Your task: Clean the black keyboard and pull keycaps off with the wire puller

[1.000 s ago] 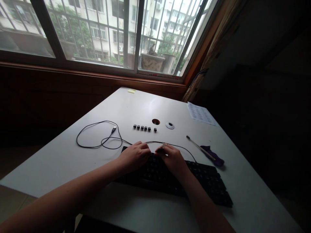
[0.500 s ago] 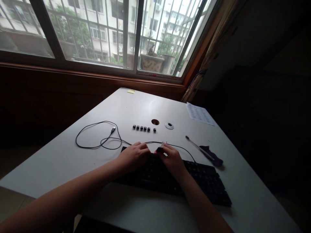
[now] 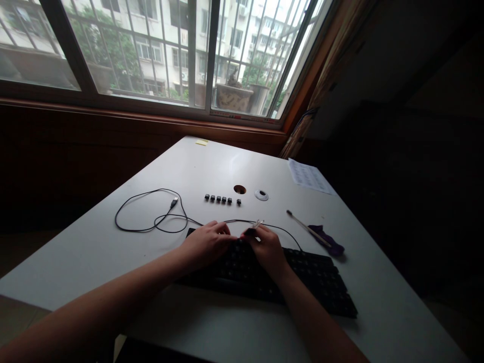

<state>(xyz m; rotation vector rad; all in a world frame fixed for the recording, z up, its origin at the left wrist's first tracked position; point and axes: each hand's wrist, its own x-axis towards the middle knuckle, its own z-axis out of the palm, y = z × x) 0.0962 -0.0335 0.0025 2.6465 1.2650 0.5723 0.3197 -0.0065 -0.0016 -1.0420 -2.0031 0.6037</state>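
Observation:
A black keyboard (image 3: 313, 282) lies on the white table (image 3: 94, 247) in front of me. My left hand (image 3: 206, 244) rests curled on the keyboard's upper left part. My right hand (image 3: 266, 247) is closed in a pinch on a small thin tool (image 3: 256, 225) at the keyboard's top edge. Several loose black keycaps (image 3: 221, 199) sit in a row beyond my hands. The keyboard's black cable (image 3: 151, 217) loops to the left and ends in a USB plug (image 3: 173, 202).
A round hole (image 3: 239, 189) and its white ring cover (image 3: 261, 195) lie past the keycaps. A thin stick (image 3: 302, 226) and a purple cloth (image 3: 327, 239) lie to the right. A printed sheet (image 3: 308, 176) sits far right, a yellow note (image 3: 201, 142) at the window edge.
Both hands have stayed on the keyboard's top edge with only slight finger motion. The view has shifted a little to the right.

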